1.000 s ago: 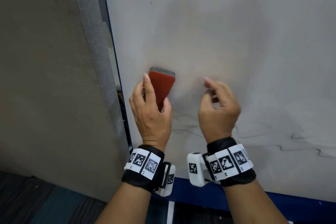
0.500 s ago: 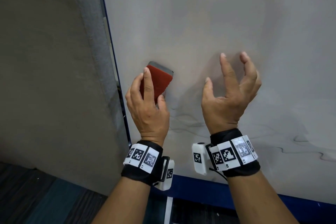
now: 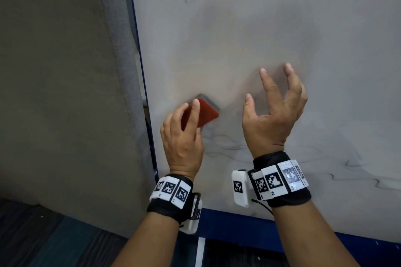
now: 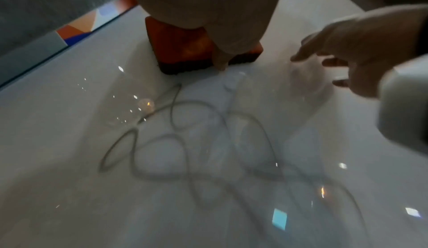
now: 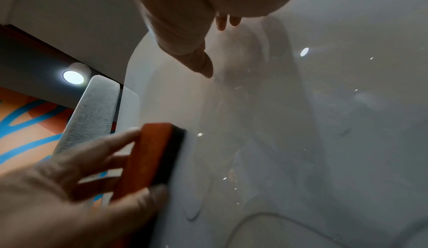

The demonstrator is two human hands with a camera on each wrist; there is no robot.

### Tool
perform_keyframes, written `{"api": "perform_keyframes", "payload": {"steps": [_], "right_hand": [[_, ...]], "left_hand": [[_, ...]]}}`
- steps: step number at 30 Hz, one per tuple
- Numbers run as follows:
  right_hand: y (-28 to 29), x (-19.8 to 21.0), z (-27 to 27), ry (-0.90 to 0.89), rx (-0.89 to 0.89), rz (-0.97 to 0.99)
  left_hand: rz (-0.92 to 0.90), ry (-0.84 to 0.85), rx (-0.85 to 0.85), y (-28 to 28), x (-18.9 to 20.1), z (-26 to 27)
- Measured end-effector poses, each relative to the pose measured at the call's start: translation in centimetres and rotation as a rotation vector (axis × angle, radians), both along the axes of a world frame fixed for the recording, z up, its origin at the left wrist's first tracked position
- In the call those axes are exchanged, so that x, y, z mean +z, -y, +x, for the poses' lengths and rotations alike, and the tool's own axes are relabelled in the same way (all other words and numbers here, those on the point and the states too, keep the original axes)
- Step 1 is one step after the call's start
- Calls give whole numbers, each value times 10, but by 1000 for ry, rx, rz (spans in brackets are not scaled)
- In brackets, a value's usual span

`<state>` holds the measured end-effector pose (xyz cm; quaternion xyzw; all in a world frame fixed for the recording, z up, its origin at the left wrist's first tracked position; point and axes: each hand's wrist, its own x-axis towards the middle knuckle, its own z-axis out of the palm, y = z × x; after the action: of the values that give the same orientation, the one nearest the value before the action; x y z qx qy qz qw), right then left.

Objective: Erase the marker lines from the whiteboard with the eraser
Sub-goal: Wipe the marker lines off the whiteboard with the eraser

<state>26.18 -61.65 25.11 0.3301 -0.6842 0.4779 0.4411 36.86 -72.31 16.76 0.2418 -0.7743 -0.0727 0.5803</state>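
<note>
The whiteboard [image 3: 260, 17] stands upright in front of me with a blue frame. My left hand [image 3: 184, 134] grips a red eraser [image 3: 206, 112] with a dark felt face and presses it flat on the board near the left edge; it appears as the eraser [image 4: 185, 50] and the eraser [image 5: 152, 156] in the wrist views. Looping grey marker lines [image 3: 225, 143] run just below the eraser and wavy ones [image 3: 358, 178] continue to the right; the loops [image 4: 185, 142] fill the left wrist view. My right hand [image 3: 275, 110] hovers open with spread fingers close to the board, holding nothing.
A beige wall [image 3: 54, 93] and a grey padded panel edge [image 3: 121, 50] lie left of the board. Dark carpet floor [image 3: 43, 240] shows below. The board's blue bottom frame [image 3: 238, 223] runs under my wrists. A ceiling lamp [image 5: 73, 77] shows in the right wrist view.
My right hand went from curled fingers to spread open and lifted. The left hand turned the eraser so it now sits tilted, staying near the board's left edge.
</note>
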Motion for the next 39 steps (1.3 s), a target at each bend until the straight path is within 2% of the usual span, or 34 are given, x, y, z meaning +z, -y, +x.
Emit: {"api": "perform_keyframes", "payload": {"steps": [4,6,9,11,14,18,24,30,39], "right_hand": [[0,0,0,12,3,-1],[0,0,0,17,3,0],[1,0,0,16,-4,10],[0,-1,-1,18,4,18],[-2,-1,-4,24,13,21],[-6,-3,-6,42,20,41],[-8,-10,-12,93,42,54],[-6,-7,-15,79,-9,61],[-3,-13,-14,87,-58,139]], "left_hand": [[47,-177,54,16,28,-3],[53,-136,38,7,19,-6],[11,44,-65,-19,-14,-12],[-30,94,-96,-22,-23,-14],[-34,56,-60,-10,-10,-12],[51,-17,-36,-7,-2,-16],[-58,87,-71,-5,-13,-22],[-26,14,-39,0,6,-22],[-28,35,-73,4,16,-21]]}}
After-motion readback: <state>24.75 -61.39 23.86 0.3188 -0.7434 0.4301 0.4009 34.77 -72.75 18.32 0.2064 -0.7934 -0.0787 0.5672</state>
